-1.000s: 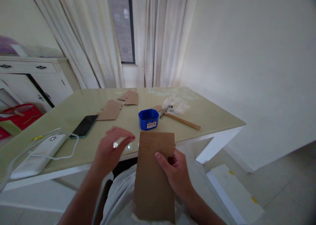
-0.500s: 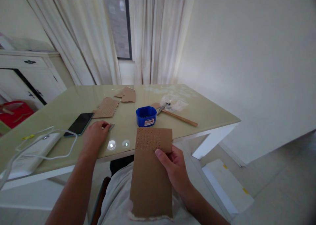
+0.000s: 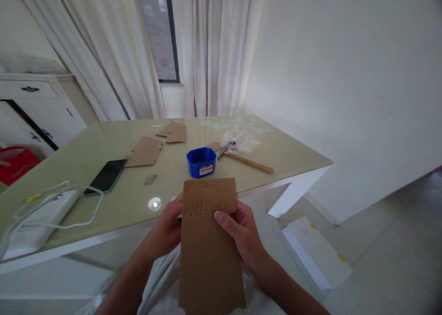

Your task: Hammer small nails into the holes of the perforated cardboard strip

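Observation:
A long brown cardboard piece (image 3: 211,264) stands tilted over my lap, with rows of small holes across its upper part. My right hand (image 3: 243,232) grips its right edge, thumb on the front beside the lowest holes, fingers behind. At the left edge, my left hand (image 3: 169,227) is curled, its fingertips hidden behind the cardboard; I cannot make out what it holds. A few thin metal nails (image 3: 150,179) lie on the table beyond it. Just past the cardboard's top is a blue plastic box (image 3: 201,167) with a white and red label and small dark bits inside.
Pliers (image 3: 223,150), a wooden stick (image 3: 250,162) and a clear plastic bag (image 3: 241,141) lie behind the box. Cardboard scraps (image 3: 145,152), a phone (image 3: 106,176) and a white device with a cable (image 3: 43,223) are on the left. A white box (image 3: 317,253) rests on the floor.
My left hand has left the nails on the table and come back to the cardboard's left edge. The right hand keeps its grip. The view has shifted slightly.

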A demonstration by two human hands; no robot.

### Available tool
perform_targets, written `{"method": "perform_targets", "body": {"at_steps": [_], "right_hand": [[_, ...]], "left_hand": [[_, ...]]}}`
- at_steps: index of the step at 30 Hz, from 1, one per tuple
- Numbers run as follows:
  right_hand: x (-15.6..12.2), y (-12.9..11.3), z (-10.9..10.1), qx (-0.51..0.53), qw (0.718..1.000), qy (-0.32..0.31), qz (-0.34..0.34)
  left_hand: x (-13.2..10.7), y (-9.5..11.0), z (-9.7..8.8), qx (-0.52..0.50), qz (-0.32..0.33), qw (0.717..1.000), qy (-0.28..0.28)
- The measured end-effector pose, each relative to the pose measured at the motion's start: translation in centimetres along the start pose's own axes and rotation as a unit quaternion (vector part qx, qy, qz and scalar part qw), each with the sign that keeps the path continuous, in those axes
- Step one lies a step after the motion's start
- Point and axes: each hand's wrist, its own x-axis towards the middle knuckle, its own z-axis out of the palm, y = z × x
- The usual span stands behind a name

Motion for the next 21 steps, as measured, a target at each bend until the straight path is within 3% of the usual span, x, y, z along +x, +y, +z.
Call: {"method": "perform_targets", "body": {"at_steps": [4, 12, 21], "right_hand": [[0.0, 0.0, -0.2, 0.006, 1.0, -0.004, -0.005], [0.0, 0.3, -0.4, -0.023, 0.998, -0.012, -0.053], [-0.4, 0.7, -1.0, -0.167, 0.984, 0.008, -0.062]], "left_hand": [[0.6, 0.8, 2.6, -0.027, -0.003, 0.998, 0.062], [1.1, 1.3, 2.5, -0.021, -0.02, 0.994, 0.101], [-0.8, 1.4, 3.2, -0.001, -0.052, 0.986, 0.158]]}}
